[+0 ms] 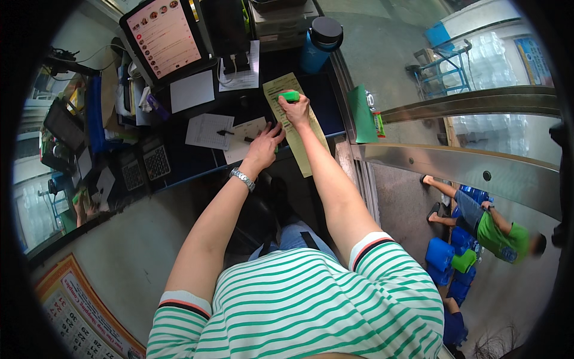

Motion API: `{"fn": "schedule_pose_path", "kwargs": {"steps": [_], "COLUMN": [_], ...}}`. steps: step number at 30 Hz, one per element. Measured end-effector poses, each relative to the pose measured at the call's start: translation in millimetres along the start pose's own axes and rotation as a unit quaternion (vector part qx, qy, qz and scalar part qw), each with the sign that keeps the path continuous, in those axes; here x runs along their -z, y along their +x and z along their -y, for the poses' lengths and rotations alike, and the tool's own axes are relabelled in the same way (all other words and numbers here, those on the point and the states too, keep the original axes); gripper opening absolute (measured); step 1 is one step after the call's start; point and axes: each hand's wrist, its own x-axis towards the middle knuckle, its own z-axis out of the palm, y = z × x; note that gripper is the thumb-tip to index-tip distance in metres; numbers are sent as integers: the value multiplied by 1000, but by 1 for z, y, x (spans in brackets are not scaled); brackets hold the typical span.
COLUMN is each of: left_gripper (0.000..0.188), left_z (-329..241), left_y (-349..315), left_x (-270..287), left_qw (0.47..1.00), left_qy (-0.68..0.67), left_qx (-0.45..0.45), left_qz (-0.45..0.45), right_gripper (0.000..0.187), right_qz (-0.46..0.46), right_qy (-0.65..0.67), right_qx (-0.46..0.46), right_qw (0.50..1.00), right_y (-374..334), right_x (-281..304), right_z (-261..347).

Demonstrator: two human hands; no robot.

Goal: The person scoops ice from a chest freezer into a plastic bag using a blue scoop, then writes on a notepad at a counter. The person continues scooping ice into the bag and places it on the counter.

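My right hand (296, 110) is closed round a green highlighter (289, 96), its lower end over a long yellow sheet with printed rows (308, 152). The sheet lies slantwise across the desk and hangs over its front edge. My left hand (263, 148), with a metal-banded watch (243, 178) on the wrist, rests on the desk at the yellow sheet's left edge, fingertips down. A small green piece (276, 149), perhaps the highlighter's cap, shows at this hand's edge; the palm hides the rest. Under the hand lies a pale paper (235, 154); a black pen (225, 132) lies on a white form (206, 133).
A tablet-like screen (162, 39) stands at the back left, a blue bottle (321, 46) at the back right. Calculators (156, 163) sit front left. A window frame (454, 161) borders the right; beyond it a person in green (502, 236) stands near blue water jugs (440, 254).
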Motion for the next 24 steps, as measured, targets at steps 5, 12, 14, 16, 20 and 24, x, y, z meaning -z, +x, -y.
{"fn": "schedule_pose_path", "kwargs": {"steps": [5,12,14,16,20,24], "left_gripper": [70,63,61,49,27,47], "left_z": [-2,-7,-8,-10,-17,-24], "left_y": [0,3,3,-3,-43,-112], "left_x": [2,17,26,33,39,25], "left_qw": [1000,998,997,991,981,925], "left_qy": [12,62,65,0,-144,-327], "left_qx": [5,-4,-11,-28,123,194], "left_qz": [2,-9,-39,-129,-45,-9], "right_gripper": [14,22,37,43,34,21], "right_qz": [-52,-76,-54,-28,-9,87], "right_qy": [-24,243,275,284,205,170], "right_qx": [-12,-111,-124,-149,-173,-280], "right_qw": [998,961,952,947,963,941], "right_y": [4,-12,-31,-58,-125,-183], "right_x": [-1,55,77,98,113,103], "right_z": [-3,30,46,62,82,93]}}
